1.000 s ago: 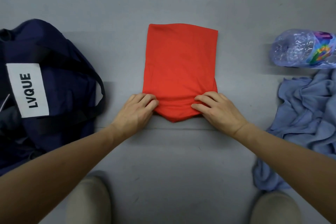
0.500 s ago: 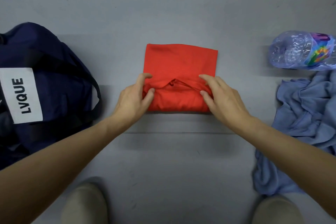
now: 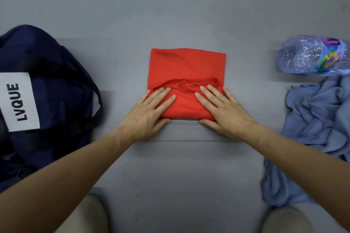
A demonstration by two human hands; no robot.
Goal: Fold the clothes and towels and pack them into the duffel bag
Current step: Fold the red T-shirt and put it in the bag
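Red garment [image 3: 186, 66], the single piece being worked, lay folded into a compact rectangle on the grey floor [image 3: 180, 176], midway between the bag and the blue cloth and apart from both. Nearest the camera, two knees in beige fabric showed at the lower edge, one left [image 3: 89, 213] and one right [image 3: 284, 219]. Two bare forearms reached forward from there. The left hand [image 3: 147, 113] lay flat with fingers straight and spread, pressing the garment's near left corner, gripping nothing. The right hand [image 3: 225, 113] lay the same way on the near right corner, fingers extended and released, thumb on the floor at the fold's near edge. A hem and a narrow band crossed the garment just beyond the fingertips. To the left sat one navy duffel bag [image 3: 56, 81] with dark straps and a white label [image 3: 19, 102] reading LVQUE; what it held could not be told. To the right lay one crumpled blue towel [image 3: 312, 119], unfolded. Just beyond it one clear plastic bottle [image 3: 306, 55] with a colourful label lay on its side.
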